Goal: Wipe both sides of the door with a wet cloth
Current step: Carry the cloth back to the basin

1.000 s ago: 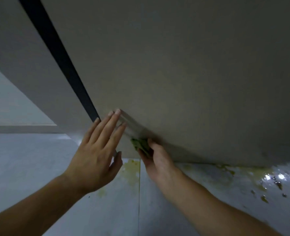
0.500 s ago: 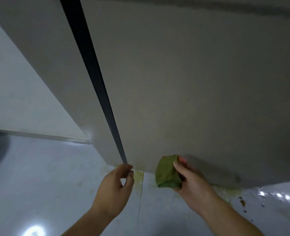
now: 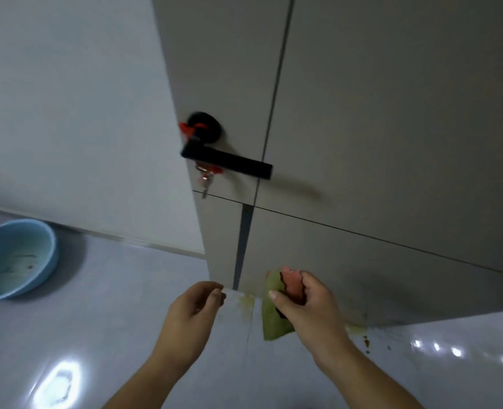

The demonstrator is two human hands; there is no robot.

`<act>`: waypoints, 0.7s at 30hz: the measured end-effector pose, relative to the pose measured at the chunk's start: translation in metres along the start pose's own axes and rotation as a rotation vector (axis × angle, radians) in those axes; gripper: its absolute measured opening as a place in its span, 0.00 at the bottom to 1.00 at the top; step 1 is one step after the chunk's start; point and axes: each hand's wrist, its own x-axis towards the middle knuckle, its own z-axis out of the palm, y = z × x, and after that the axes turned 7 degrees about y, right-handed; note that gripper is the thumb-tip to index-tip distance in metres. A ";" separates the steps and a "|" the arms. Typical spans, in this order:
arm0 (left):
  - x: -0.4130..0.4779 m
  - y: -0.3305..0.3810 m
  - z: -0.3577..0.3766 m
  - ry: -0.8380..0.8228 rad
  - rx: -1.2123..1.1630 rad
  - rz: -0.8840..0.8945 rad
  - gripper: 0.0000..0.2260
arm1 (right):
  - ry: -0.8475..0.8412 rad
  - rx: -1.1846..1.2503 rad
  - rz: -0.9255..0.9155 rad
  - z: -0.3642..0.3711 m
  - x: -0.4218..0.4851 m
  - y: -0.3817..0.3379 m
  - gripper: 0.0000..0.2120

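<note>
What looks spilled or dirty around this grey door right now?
Yellow-green smears and dark specks soil the glossy white floor tiles along the grey door's bottom edge, beside the right hand gripping the green and pink cloth. A fainter stain sits by the corner.

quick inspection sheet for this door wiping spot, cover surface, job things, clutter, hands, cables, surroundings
surface: glossy pale floor tiles; yellowish smears at the door's foot, brown specks further right
job's things: grey door with black lever handle; green cloth with a pink patch, low beside the door
clutter: blue basin on the floor at left; keys hanging under the handle
grippers: right hand grips the cloth; left hand has fingers curled at the door's bottom corner, hold unclear
cables: nothing seen
surroundings: white wall with skirting left of the door
</note>
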 end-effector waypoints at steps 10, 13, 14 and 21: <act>-0.033 0.034 -0.169 0.026 -0.379 -0.251 0.09 | -0.252 -0.206 -0.223 0.150 -0.086 -0.105 0.11; -0.021 0.021 -0.221 0.224 -0.229 -0.131 0.06 | -0.308 -0.200 -0.220 0.194 -0.093 -0.117 0.12; -0.016 0.017 -0.239 0.283 -0.167 -0.105 0.05 | -0.325 -0.198 -0.228 0.206 -0.092 -0.121 0.13; 0.026 -0.014 -0.364 0.452 0.343 -0.071 0.17 | -0.427 -0.249 -0.359 0.294 -0.060 -0.164 0.11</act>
